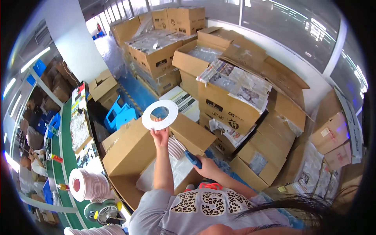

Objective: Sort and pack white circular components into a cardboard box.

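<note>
My left hand (pixel 159 135) grips the lower edge of a flat white ring (pixel 173 112) and holds it up above an open cardboard box (pixel 122 154). Part of the box interior shows through the ring's wide hole. Wrapped round the blue handle of a screwdriver-like tool (pixel 192 159) is my right hand (pixel 208 167), lower and to the right. The tool's thin metal shaft points up and left, past a row of white rings (pixel 176 148) standing in the box. White plastic sheeting (pixel 149 172) also lies inside it.
At left runs a green-topped workbench (pixel 67 145) with white spools (pixel 88 184) and a small fan (pixel 105 211). Stacked cardboard boxes (pixel 227 103) crowd the right and back. A blue plastic piece (pixel 119 114) sits beyond the box, left. Flattened cardboard (pixel 270 149) leans at right.
</note>
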Demonstrator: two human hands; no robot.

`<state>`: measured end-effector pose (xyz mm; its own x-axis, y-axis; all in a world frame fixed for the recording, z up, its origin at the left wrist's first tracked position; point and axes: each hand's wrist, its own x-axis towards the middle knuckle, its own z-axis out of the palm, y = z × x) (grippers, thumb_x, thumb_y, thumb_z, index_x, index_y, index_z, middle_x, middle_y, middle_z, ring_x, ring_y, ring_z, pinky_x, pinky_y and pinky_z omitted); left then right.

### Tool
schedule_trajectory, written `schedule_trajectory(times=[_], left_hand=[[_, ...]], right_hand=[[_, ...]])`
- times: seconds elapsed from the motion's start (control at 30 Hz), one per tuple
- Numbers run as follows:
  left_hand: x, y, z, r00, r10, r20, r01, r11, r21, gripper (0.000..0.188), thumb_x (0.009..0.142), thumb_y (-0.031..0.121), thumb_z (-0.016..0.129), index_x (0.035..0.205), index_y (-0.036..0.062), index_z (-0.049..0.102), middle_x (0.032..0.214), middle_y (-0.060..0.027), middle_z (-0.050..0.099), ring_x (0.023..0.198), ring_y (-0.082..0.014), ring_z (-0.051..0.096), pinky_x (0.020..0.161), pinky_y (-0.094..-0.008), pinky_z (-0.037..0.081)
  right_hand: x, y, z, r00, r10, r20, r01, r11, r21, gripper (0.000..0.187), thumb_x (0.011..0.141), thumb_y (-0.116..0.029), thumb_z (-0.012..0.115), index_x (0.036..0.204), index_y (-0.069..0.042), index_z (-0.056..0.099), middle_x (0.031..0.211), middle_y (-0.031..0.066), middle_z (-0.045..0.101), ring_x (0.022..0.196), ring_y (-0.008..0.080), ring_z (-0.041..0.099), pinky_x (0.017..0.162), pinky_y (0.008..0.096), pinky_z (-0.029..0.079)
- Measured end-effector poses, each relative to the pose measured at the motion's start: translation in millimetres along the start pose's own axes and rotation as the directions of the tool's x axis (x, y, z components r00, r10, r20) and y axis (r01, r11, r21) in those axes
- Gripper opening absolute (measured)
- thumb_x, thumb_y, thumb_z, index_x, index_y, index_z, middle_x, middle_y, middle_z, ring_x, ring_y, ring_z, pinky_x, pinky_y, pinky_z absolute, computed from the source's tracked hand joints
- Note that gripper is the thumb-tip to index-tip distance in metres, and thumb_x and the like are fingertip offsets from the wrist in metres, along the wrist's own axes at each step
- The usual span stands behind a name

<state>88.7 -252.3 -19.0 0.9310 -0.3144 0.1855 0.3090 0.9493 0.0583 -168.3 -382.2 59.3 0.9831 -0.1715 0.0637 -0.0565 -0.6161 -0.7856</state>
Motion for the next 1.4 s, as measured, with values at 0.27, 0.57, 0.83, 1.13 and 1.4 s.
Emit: schedule_trajectory(times=[0.27,0.57,0.83,1.13,1.4], left_hand=[[32,-67,22,0.996,-0.026,0.086,0.041,0.983,-0.178,0.056,0.078,0.033,0.061,0.127,0.0152,0.04,0.129,0.0035,0.044,0.121,-0.0137,0.039,0.1,-0.0452,0.029],[21,-75,43,0.999,-0.009,0.048,0.014,0.994,-0.11,0.052,0.08,0.034,0.059,0.126,0.0172,0.042,0.131,0.0046,0.042,0.121,-0.0127,0.039,0.099,-0.0455,0.029],[16,-57,38,0.998,0.033,0.06,-0.028,0.995,-0.091,0.054,0.078,0.035,0.06,0.126,0.0178,0.042,0.131,0.0034,0.042,0.121,-0.0141,0.039,0.099,-0.0491,0.028],[5,-48,43,0.997,-0.025,0.07,0.034,0.991,-0.127,0.056,0.074,0.035,0.064,0.124,0.0187,0.045,0.124,0.0054,0.049,0.115,-0.0141,0.045,0.098,-0.0494,0.029],[5,-34,24,0.998,0.05,0.037,-0.045,0.991,-0.126,0.056,0.076,0.033,0.062,0.126,0.0188,0.042,0.121,0.0027,0.048,0.111,-0.0159,0.046,0.098,-0.0468,0.031]], right_hand=[[-8,-6,-4,0.999,-0.015,-0.051,0.014,1.0,-0.025,0.024,0.073,-0.017,0.056,0.096,-0.009,0.055,0.074,0.0184,0.06,0.072,0.037,0.057,0.064,0.046,0.046],[-11,6,-5,0.992,-0.004,-0.128,-0.005,0.998,-0.067,0.029,0.069,-0.015,0.057,0.098,-0.01,0.055,0.073,0.0189,0.06,0.071,0.0364,0.058,0.063,0.0456,0.046],[-5,2,-6,0.984,0.055,-0.168,-0.07,0.994,-0.084,0.028,0.071,-0.016,0.057,0.098,-0.01,0.052,0.074,0.019,0.059,0.072,0.0384,0.057,0.063,0.047,0.046],[1,9,-9,0.951,0.077,-0.299,-0.098,0.994,-0.056,0.027,0.07,-0.015,0.058,0.096,-0.008,0.055,0.073,0.0207,0.059,0.071,0.0389,0.057,0.061,0.0463,0.045],[-8,-17,-15,0.986,0.063,-0.154,-0.071,0.996,-0.048,0.027,0.071,-0.016,0.057,0.096,-0.008,0.056,0.078,0.0194,0.06,0.075,0.0382,0.057,0.065,0.046,0.045]])
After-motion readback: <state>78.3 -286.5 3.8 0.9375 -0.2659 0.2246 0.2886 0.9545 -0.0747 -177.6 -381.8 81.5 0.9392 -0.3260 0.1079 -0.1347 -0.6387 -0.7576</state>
